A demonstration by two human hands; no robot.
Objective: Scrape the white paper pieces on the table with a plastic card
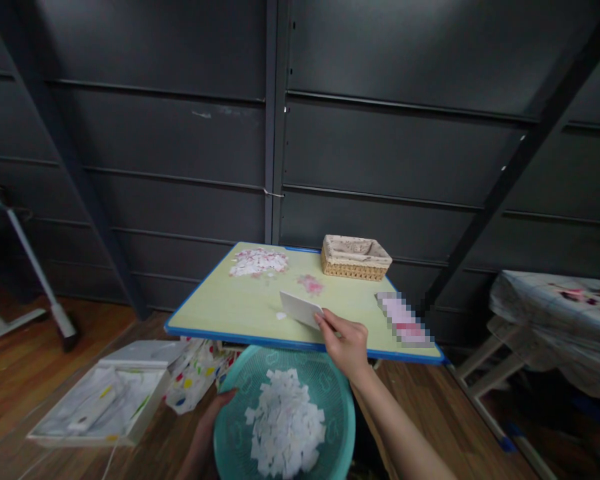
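White card (300, 310) sits pinched in your right hand (349, 341) over the surface (220, 303); your curled left hand (217, 408) grips the teal basket (236, 427).

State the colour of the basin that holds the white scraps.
The basin is teal; it shows in the head view, the only one.

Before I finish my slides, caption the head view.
Right hand holds a flat white piece over the tabletop; left hand on a teal basket of white scraps.
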